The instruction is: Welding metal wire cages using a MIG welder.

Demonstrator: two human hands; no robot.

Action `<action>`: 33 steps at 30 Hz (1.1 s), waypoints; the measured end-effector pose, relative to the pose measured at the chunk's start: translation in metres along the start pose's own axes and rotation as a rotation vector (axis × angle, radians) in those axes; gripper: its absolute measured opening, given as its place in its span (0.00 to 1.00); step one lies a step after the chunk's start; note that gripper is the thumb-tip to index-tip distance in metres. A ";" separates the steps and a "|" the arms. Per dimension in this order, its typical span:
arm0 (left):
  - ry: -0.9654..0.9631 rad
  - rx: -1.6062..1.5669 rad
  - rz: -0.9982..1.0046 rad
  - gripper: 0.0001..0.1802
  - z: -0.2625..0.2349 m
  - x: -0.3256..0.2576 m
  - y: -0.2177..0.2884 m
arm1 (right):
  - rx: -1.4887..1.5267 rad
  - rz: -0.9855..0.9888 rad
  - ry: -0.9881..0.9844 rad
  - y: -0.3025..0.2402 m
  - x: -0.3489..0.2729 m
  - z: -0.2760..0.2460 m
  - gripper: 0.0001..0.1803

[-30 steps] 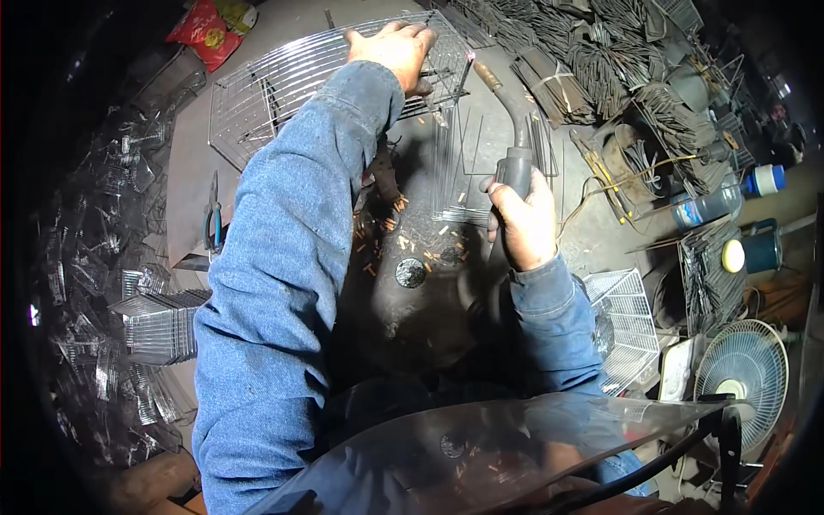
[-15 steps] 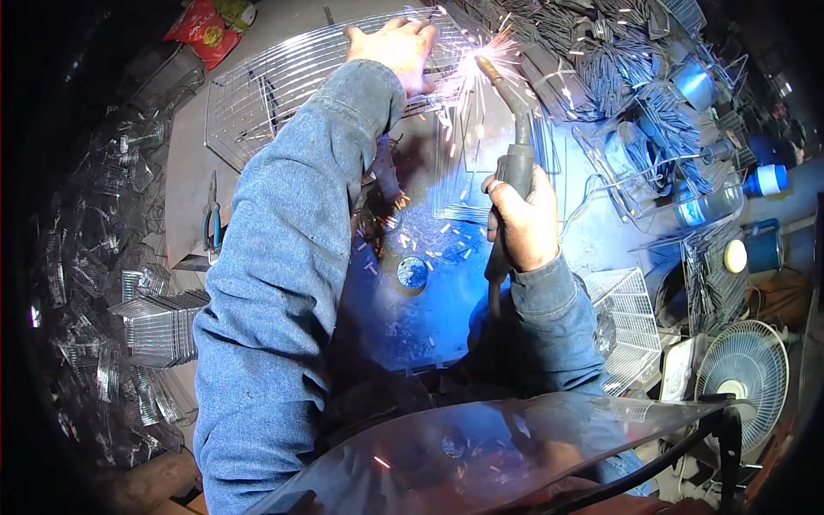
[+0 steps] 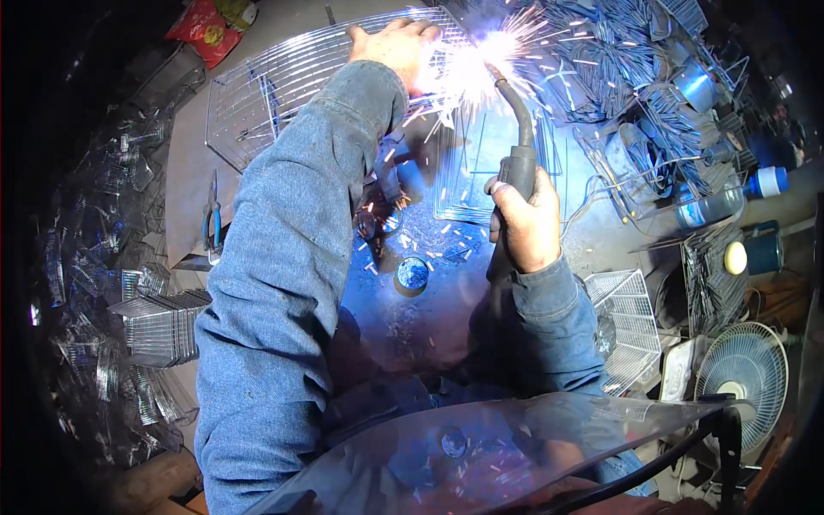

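My right hand (image 3: 528,219) is wrapped round the dark handle of a welding torch (image 3: 520,129), its curved neck pointing up and left. Bright white arc light and flying sparks surround the tip and hide the exact weld spot. My left hand (image 3: 393,50) lies across a wire rack (image 3: 296,77) with its fingers closed over the far part, close to the glare. The rack's right end is washed out by light. Beneath the torch lies a stack of thin rectangular wire frames (image 3: 463,210).
Pliers (image 3: 212,219) with blue handles lie left of my left sleeve. Short metal bits surround a round metal piece (image 3: 412,273). Wire bundles (image 3: 609,43), a plastic bottle (image 3: 712,206), a wire basket (image 3: 627,318) and a fan (image 3: 742,378) stand right. A clear visor (image 3: 515,438) crosses the bottom.
The arc has grown much brighter, and its sparks spread wider. The torch tip has shifted slightly right and down. My left hand and the rack stay nearly in place.
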State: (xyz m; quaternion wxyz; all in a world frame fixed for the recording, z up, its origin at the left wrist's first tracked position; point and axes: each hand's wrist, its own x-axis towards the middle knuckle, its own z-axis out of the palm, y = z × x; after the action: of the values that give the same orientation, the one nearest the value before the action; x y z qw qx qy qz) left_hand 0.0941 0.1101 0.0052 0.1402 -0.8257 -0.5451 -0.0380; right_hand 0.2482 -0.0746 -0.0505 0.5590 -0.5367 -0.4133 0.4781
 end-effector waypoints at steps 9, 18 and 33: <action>0.000 -0.015 0.031 0.43 -0.005 -0.004 -0.002 | -0.090 0.020 -0.005 0.004 0.000 -0.004 0.15; 0.069 0.115 0.025 0.50 -0.009 -0.020 -0.016 | 0.448 0.188 0.039 0.018 0.012 -0.046 0.17; 0.063 0.140 0.134 0.42 -0.003 -0.009 -0.020 | 0.542 0.358 -0.101 0.042 0.004 -0.023 0.12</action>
State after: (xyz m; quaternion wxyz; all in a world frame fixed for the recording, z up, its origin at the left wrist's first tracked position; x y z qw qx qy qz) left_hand 0.0721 0.1088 0.0098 0.2168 -0.8468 -0.4854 -0.0165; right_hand 0.2680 -0.0767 -0.0949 0.5676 -0.4080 -0.1972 0.6874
